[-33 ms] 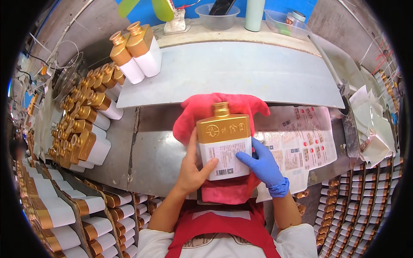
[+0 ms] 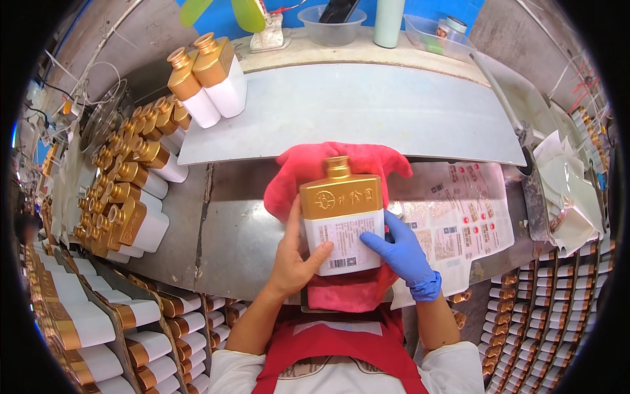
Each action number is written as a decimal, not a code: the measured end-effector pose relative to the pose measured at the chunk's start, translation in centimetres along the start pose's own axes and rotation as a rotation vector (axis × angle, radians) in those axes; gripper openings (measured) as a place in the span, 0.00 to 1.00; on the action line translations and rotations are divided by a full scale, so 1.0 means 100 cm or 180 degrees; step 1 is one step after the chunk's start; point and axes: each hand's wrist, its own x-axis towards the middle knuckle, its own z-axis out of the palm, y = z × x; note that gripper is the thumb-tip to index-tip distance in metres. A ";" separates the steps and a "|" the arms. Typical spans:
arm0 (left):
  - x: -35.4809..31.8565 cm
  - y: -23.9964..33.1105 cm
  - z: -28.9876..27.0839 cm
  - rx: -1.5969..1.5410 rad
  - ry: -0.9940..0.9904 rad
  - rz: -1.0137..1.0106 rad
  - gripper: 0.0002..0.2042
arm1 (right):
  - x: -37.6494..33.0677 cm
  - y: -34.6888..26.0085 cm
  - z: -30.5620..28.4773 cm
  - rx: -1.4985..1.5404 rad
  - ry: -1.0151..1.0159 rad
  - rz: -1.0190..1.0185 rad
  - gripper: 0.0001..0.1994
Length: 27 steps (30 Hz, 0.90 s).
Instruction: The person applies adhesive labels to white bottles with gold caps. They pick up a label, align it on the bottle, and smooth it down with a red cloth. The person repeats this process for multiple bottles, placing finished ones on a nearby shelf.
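Observation:
A flat white bottle (image 2: 344, 226) with a gold shoulder and neck is held upright between both hands, its printed face toward me. My bare left hand (image 2: 296, 255) grips its left side, the thumb resting on the lower front. On the other side my right hand (image 2: 399, 253), in a blue glove, clasps the bottle with its thumb across the print. The fingers behind the bottle are hidden. Beneath and behind it lies a bunched red cloth (image 2: 289, 177). Next to my right hand, printed label sheets (image 2: 459, 217) are spread on the metal table (image 2: 243, 243).
Two similar bottles (image 2: 209, 79) stand on the raised grey board (image 2: 361, 105); many more crowd the left side (image 2: 131, 190). Racks of bottles (image 2: 545, 315) flank me below. A paper-piled tray (image 2: 564, 190) sits at right. Behind are a green-bladed fan (image 2: 248, 14), a plastic bowl (image 2: 331, 33) and a pale green flask (image 2: 388, 23).

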 end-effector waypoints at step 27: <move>0.005 -0.001 -0.005 -0.0163 -0.0178 0.0091 0.40 | -0.034 -0.041 0.061 -0.1449 0.1391 -0.1707 0.19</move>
